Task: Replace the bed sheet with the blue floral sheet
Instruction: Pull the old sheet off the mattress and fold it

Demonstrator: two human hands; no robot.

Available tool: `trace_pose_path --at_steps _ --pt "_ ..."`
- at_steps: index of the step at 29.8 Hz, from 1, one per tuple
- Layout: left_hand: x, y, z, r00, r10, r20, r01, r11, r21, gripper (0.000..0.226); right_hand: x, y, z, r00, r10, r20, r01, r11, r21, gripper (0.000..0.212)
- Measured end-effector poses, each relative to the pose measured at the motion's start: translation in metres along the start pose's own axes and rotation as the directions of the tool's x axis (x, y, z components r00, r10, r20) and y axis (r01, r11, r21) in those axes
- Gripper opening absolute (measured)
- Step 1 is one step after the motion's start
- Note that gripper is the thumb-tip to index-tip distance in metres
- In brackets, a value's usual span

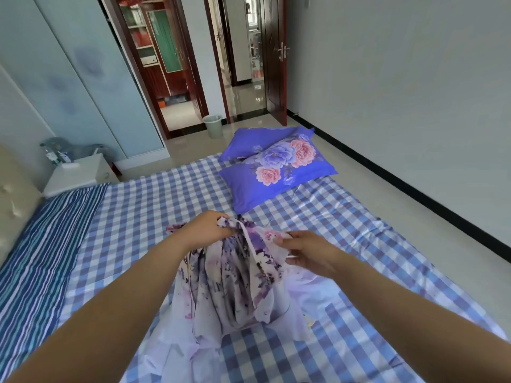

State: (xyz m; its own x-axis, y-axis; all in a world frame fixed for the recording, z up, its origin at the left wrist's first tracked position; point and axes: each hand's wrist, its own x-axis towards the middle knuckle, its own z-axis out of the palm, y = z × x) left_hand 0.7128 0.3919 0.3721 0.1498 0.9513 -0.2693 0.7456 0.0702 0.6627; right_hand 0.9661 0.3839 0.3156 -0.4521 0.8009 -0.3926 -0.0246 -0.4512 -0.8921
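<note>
The floral sheet [232, 275] is running off the bottom edge; its bunched folds are hiding the left hand's fingertips [229, 230].

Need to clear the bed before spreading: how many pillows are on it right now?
2, both at the bed's far right corner: the front pillow lies on the checked sheet, and the rear pillow sits behind it, partly covered. None seems hidden elsewhere.

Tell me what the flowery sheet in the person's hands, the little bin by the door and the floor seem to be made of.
Floral sheet: thin woven cloth, probably cotton or a blend; it gathers into soft folds where the left hand and right hand grip it.
Bin: likely plastic, pale green, matte, with ribbed sides.
Floor: glossy tile or polished stone, since it mirrors the doorway light.
</note>
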Motion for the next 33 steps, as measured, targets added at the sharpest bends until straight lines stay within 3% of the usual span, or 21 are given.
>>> trace_pose_path --at_steps 2,4,7,11,14,16,18,20,23,27,30,33 --pt "0.000 -0.001 0.000 0.999 -0.019 -0.041 0.016 0.997 -0.077 0.041 0.000 0.011 0.013 0.995 -0.057 -0.084 0.068 0.989 0.133 0.024" --pt "-0.002 0.000 0.000 0.996 -0.048 -0.070 0.038 0.990 -0.135 0.037 -0.001 0.015 0.025 0.943 -0.209 -0.261 0.254 0.955 0.155 0.011" --pt "-0.003 -0.003 -0.002 0.991 -0.096 -0.092 0.078 0.979 -0.189 0.038 -0.003 0.020 0.041 0.812 -0.466 -0.352 0.462 0.881 -0.099 0.028" --pt "-0.007 -0.008 -0.006 0.985 -0.144 -0.092 0.119 0.965 -0.233 0.031 -0.007 0.039 0.048 0.693 -0.701 -0.168 0.571 0.676 -0.466 0.044" --pt "-0.010 -0.011 -0.008 0.983 -0.155 -0.096 0.125 0.957 -0.261 0.030 -0.008 0.051 0.050 0.651 -0.757 0.058 0.599 0.465 -0.652 0.052" --pt "-0.011 -0.013 -0.009 0.982 -0.159 -0.097 0.128 0.954 -0.272 0.026 -0.007 0.060 0.052 0.668 -0.727 0.159 0.580 0.374 -0.724 0.055" --pt "-0.013 -0.014 -0.010 0.978 -0.179 -0.103 0.145 0.950 -0.276 0.021 -0.005 0.068 0.055 0.728 -0.661 0.183 0.515 0.351 -0.782 0.066" --pt "-0.015 -0.013 -0.011 0.978 -0.180 -0.110 0.144 0.951 -0.274 0.028 -0.002 0.068 0.058 0.746 -0.660 0.090 0.444 0.391 -0.806 0.061" --pt "-0.020 -0.012 -0.010 0.984 -0.154 -0.090 0.125 0.957 -0.263 0.036 -0.003 0.052 0.064 0.648 -0.751 -0.130 0.446 0.512 -0.734 0.034" --pt "-0.029 -0.019 -0.012 0.995 -0.099 -0.004 0.096 0.979 -0.177 0.003 -0.007 0.015 0.065 0.752 -0.541 -0.376 0.389 0.825 -0.409 0.003" --pt "-0.042 -0.021 -0.011 0.993 -0.054 0.104 0.061 0.995 -0.074 0.006 -0.017 -0.007 0.056 0.815 -0.429 -0.389 0.369 0.902 -0.222 0.002" --pt "-0.056 -0.023 -0.003 0.979 -0.006 0.206 0.003 1.000 0.013 0.012 -0.026 -0.007 0.049 0.855 -0.402 -0.327 0.323 0.907 -0.269 0.009"
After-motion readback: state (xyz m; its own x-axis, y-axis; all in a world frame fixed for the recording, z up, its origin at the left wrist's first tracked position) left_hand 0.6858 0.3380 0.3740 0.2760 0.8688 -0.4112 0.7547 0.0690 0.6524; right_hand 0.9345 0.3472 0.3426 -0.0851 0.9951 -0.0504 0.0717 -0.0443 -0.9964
